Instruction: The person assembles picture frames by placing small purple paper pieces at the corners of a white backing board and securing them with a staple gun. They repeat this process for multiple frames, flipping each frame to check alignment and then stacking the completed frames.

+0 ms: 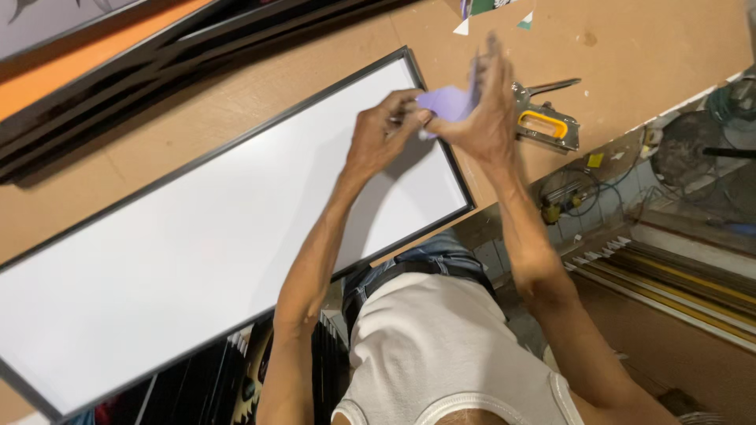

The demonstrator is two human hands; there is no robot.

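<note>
A small purple paper piece (446,102) is pinched between both of my hands above the right end of a long black-framed white panel (197,244). My left hand (382,130) grips its left edge with closed fingers. My right hand (488,102) covers its right side, fingers stretched upward and blurred. A metal staple gun with a yellow handle (547,124) lies on the brown tabletop (630,47) just right of my right hand.
Dark frame mouldings (118,86) and an orange strip lie along the table's far left. Paper scraps (492,12) sit at the top edge. Below the table's right edge are cables, tools (579,197) and stacked mouldings (685,283) on the floor.
</note>
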